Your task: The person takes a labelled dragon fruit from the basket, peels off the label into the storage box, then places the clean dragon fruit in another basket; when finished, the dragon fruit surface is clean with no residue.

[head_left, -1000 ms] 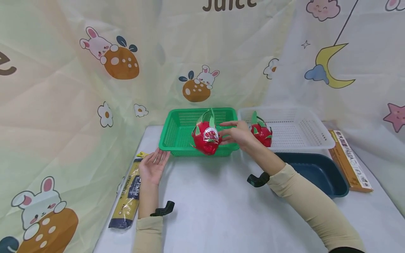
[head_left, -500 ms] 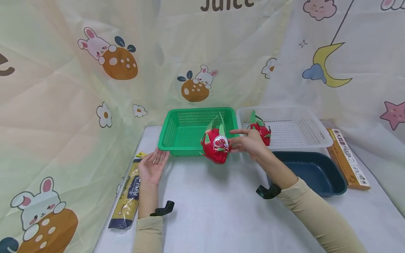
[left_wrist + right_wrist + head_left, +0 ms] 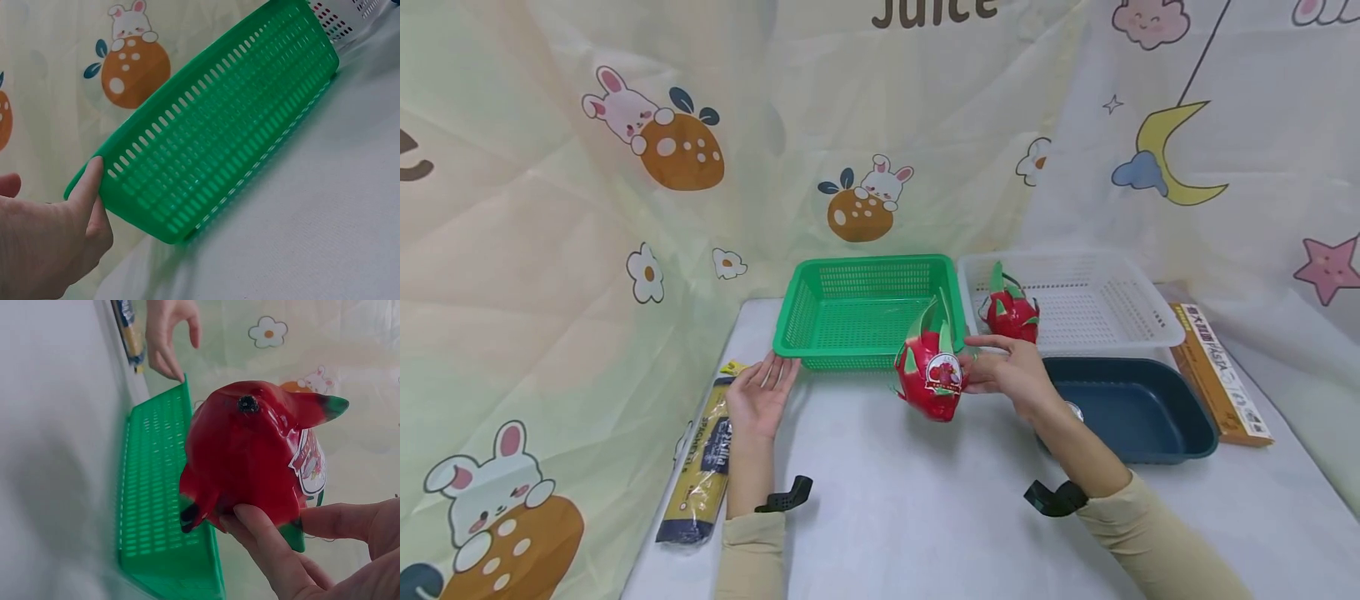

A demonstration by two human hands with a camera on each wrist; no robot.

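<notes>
A dragon fruit (image 3: 917, 379), the print on its round label (image 3: 944, 373) too small to be read, was pinched by the right hand (image 3: 1011, 379) above the table (image 3: 880, 517), before the green basket (image 3: 842, 358). The basket's corner was touched by the left hand (image 3: 762, 396), palm up, fingers extended. A packet (image 3: 700, 475) was marked "SPAGHETTI", a box (image 3: 1221, 375) "PASTA".

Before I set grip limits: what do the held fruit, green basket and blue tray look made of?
Held fruit: probably plastic, glossy; smooth red surface, soft highlights, painted-looking leaf tips. Solid or hollow, can't tell.
Green basket: likely moulded plastic, low sheen; one uniform colour, regular rows of slots.
Blue tray: likely plastic, smooth; even colour, rounded corners. Coated metal isn't ruled out.
</notes>
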